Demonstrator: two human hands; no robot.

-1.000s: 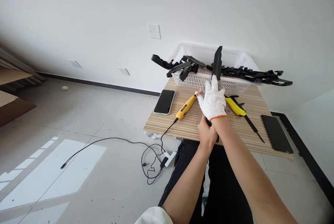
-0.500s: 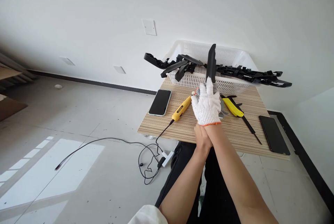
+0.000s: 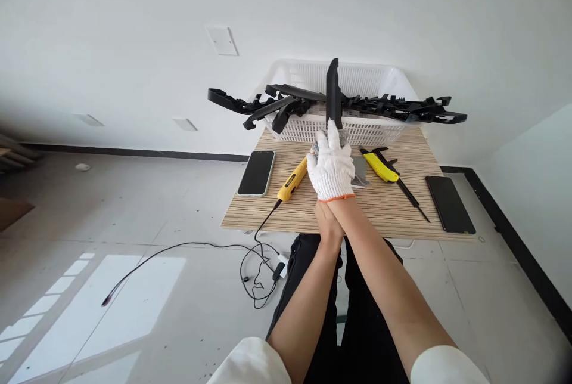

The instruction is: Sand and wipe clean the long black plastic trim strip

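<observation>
As the black strip (image 3: 333, 95) juts forward from the gloved right hand (image 3: 331, 168), the fingers there lie partly spread; whether they grip it, I cannot tell. Just below, the bare left hand (image 3: 329, 223) is partly covered, its hold hidden. Beyond stands a white basket (image 3: 308, 132) on the table (image 3: 384, 211).

A striped wood-grain worktop (image 3: 250, 214) carries a white perforated basket (image 3: 370, 133) along its far side. Nearer lie a pale-edged phone (image 3: 257, 173) at left, a yellow corded tool (image 3: 292, 180), a partly hidden grey flat piece (image 3: 360, 168), a yellow cutter (image 3: 381, 167) overlapping a black caliper (image 3: 407, 192), and a dark phone (image 3: 449, 205) at right.
</observation>
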